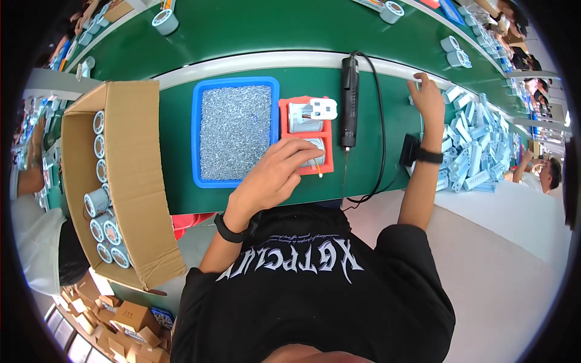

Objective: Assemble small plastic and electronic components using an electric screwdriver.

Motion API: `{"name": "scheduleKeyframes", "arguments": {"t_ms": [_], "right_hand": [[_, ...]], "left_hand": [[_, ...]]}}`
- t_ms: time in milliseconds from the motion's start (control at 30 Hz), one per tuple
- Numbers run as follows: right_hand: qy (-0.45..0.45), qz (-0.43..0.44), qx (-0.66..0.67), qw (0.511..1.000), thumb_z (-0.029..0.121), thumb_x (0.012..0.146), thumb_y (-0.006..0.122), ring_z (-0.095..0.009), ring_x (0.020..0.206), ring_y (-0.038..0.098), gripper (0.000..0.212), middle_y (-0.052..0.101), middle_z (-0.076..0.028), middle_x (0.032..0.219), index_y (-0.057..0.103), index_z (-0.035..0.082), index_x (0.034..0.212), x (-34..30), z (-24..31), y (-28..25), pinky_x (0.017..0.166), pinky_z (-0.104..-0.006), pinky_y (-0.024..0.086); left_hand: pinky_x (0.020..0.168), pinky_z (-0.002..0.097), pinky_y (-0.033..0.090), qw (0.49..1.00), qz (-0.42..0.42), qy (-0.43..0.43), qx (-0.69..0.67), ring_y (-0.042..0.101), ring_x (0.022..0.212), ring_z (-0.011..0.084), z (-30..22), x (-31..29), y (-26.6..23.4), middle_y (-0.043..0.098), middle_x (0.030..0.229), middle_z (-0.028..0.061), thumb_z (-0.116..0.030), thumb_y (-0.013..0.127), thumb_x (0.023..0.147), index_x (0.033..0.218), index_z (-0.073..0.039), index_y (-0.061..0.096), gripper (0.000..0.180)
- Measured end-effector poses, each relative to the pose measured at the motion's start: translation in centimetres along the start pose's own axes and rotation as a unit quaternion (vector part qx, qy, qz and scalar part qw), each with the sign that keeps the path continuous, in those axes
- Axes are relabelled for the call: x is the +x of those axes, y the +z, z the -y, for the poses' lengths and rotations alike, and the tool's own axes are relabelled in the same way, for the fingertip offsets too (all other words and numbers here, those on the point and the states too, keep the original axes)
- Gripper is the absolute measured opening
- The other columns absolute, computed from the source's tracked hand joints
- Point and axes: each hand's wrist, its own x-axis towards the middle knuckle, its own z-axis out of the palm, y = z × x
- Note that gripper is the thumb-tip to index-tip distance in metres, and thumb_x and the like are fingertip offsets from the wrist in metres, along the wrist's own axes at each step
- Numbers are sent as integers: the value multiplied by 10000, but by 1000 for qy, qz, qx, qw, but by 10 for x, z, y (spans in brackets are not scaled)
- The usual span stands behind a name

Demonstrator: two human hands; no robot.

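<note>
A red two-slot holder lies on the green bench in front of me. Its far slot carries a light blue cylindrical housing with a white plate on its right end. In the near slot sits another cylindrical housing, from which a thin wire with a small white connector hangs over the holder's edge. My left hand has its fingers closed over this near housing, hiding part of it. Out to the right, my right hand holds nothing, fingers apart, beside a heap of light blue plastic parts.
A blue tray full of small metal screws lies left of the holder. A black electric screwdriver with its cable lies to the right. A cardboard box of cylindrical housings stands at left. A black stand is near my right forearm. Other people work around.
</note>
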Motion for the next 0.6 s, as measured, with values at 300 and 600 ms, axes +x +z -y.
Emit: {"name": "scheduleKeyframes", "arguments": {"t_ms": [300, 600], "right_hand": [[-56, 105, 175, 977, 377, 882, 574, -367, 790, 618, 397, 623, -178, 806, 544, 45, 1097, -88, 130, -2, 690, -418, 481], [20, 117, -138, 983, 51, 788, 540, -347, 1052, 546, 423, 575, -143, 1149, 509, 147, 1198, -21, -58, 16, 814, -494, 472]], "left_hand": [[859, 391, 426, 997, -30, 21, 70, 535, 998, 271, 0, 8, 10, 603, 971, 57, 4, 631, 724, 950, -75, 636, 239], [710, 339, 475, 990, -137, -24, 17, 593, 805, 259, -3, 10, 15, 632, 854, 86, 41, 599, 788, 914, -32, 638, 151]]}}
